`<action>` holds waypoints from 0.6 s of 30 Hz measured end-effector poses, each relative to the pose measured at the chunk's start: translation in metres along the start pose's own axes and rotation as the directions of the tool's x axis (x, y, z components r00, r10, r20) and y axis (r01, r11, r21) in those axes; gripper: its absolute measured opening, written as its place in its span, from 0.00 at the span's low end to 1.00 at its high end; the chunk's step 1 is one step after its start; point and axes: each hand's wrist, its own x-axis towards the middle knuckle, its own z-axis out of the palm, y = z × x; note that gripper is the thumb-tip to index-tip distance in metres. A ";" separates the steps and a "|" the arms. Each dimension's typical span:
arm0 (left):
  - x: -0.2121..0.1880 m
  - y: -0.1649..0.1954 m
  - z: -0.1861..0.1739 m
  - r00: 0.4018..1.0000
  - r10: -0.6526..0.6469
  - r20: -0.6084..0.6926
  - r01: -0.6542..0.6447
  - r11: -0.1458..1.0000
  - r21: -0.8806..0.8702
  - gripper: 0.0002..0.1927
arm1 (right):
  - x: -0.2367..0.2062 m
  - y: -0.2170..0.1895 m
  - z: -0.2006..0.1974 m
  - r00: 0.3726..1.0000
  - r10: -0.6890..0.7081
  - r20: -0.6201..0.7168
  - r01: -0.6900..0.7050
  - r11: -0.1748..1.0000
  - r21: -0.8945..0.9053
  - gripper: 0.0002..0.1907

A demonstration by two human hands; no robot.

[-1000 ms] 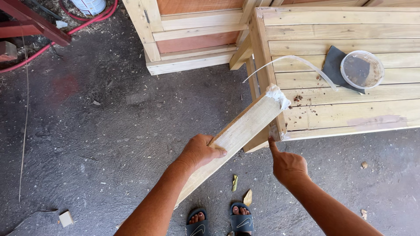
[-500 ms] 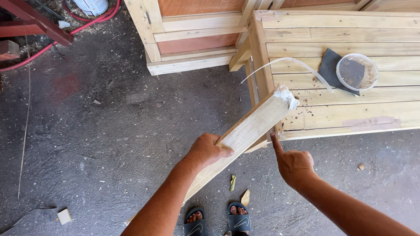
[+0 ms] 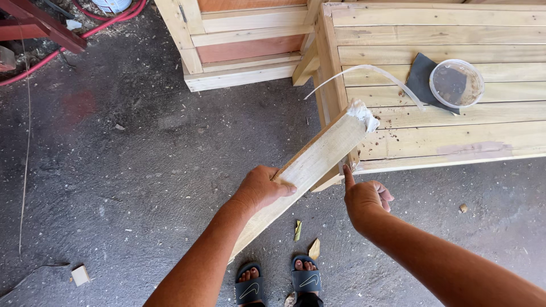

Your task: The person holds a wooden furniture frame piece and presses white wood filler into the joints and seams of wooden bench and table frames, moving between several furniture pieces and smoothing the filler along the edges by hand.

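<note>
Wooden plank [image 3: 310, 167] gripped mid-length in left hand [image 3: 260, 187], tilted, far end already smeared with white paste [image 3: 364, 115], probably glue. Right hand [image 3: 364, 199] holding nothing, fingers curled, forefinger raised to slatted bench [image 3: 455, 136] edge. Plank not yet joined to anything. Farther out, lidded tub [image 3: 456, 83] and dark cloth [image 3: 418, 79] left on slats.

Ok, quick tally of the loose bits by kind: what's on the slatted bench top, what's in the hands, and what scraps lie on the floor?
Round plastic tub on the bench top: 1
Dark sandpaper sheet: 1
White curved strip: 1
Wooden plank, gripped by the left hand: 1
Small wood block on the floor: 1
Total: 5
</note>
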 end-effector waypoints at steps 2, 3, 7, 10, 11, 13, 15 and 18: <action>-0.001 0.000 0.001 1.000 0.007 0.000 -0.007 1.000 -0.008 0.22 | 0.001 -0.003 -0.002 1.000 0.024 0.011 -0.024 0.998 0.053 0.61; -0.001 0.000 0.002 1.000 0.010 0.003 -0.010 1.000 -0.015 0.22 | 0.001 -0.004 -0.001 0.999 0.033 0.020 -0.035 0.996 0.079 0.62; -0.001 0.001 0.006 1.000 -0.026 -0.016 0.027 1.000 0.015 0.22 | 0.002 -0.011 0.003 1.000 0.019 0.009 -0.019 0.997 0.080 0.60; 0.001 0.001 0.007 0.999 -0.039 -0.023 0.039 0.999 0.032 0.23 | 0.005 -0.016 0.006 0.999 0.036 -0.003 -0.034 0.967 0.251 0.55; 0.001 0.001 0.008 0.999 -0.036 -0.026 0.037 0.999 0.031 0.22 | 0.004 -0.018 0.007 0.999 0.040 -0.002 -0.037 0.947 0.320 0.52; 0.003 0.001 0.009 0.999 -0.037 -0.030 0.037 0.999 0.021 0.22 | 0.003 -0.018 0.010 0.998 0.045 -0.034 -0.026 0.903 0.429 0.49; 0.003 0.000 0.010 0.998 -0.053 -0.034 0.053 0.999 0.003 0.21 | -0.003 -0.015 0.014 0.993 0.042 -0.106 0.018 0.860 0.510 0.50; 0.003 -0.002 0.010 0.998 -0.047 -0.036 0.047 0.999 -0.012 0.21 | -0.007 -0.004 0.017 0.992 0.083 -0.096 -0.015 0.826 0.564 0.53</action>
